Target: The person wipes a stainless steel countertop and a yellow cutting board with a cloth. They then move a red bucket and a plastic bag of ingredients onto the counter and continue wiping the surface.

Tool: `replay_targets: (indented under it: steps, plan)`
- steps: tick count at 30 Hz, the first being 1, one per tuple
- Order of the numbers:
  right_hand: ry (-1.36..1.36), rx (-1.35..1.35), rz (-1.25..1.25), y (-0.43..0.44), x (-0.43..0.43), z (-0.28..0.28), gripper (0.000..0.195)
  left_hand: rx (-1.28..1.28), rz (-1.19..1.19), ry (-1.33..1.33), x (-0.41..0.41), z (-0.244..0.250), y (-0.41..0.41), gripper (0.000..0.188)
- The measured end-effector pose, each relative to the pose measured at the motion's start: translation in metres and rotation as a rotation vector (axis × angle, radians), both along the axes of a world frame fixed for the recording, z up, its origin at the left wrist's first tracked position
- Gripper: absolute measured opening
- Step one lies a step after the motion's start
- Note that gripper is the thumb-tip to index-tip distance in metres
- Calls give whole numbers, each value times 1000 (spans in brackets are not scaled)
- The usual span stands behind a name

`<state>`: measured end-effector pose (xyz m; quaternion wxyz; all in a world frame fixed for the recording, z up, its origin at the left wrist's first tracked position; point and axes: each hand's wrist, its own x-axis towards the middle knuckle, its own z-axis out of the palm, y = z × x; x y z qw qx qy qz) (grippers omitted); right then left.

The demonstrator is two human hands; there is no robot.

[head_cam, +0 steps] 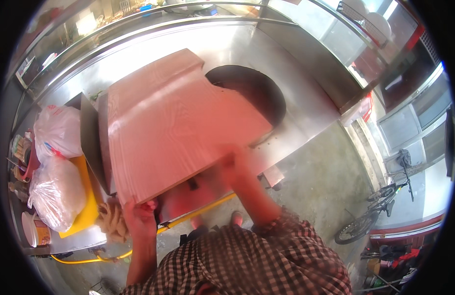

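A large wood-grain board (pixel 175 121), notched at its far right corner, lies tilted over a stainless steel counter (pixel 308 118). My left hand (pixel 140 214) grips its near left corner, with the fingertips showing at the edge. At the near edge further right is my right hand (pixel 231 158), blurred by glare, so its fingers cannot be made out. The board partly covers a large dark round wok (pixel 257 88) set in the counter. A dark opening shows under the board's near edge. Beside its left edge stands a dark metal panel (pixel 91 136).
Plastic bags (pixel 57 191), a yellow board (pixel 81 199), a white tub (pixel 35 230) and brown cloth (pixel 113 221) lie on the left. A yellow hose (pixel 198 212) runs along the counter's front. A bicycle (pixel 375 206) stands on the right. A metal wall (pixel 301 62) rises behind the wok.
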<state>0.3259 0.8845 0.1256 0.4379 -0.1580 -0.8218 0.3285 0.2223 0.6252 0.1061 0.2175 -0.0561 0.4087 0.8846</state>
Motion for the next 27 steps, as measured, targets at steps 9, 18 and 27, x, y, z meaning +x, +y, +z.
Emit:
replay_targets:
  steps: [9, 18, 27]
  plan:
    - [122, -805, -92, 147, 132, -34, 16, 70, -271, 60, 92, 3, 148, 20]
    - [575, -1370, 12, 342, 218, -159, 45, -125, -407, -15, 163, -19, 267, 21]
    - [472, -1512, 100, 344, 197, -107, 50, -170, -598, 12, 183, -50, 287, 34]
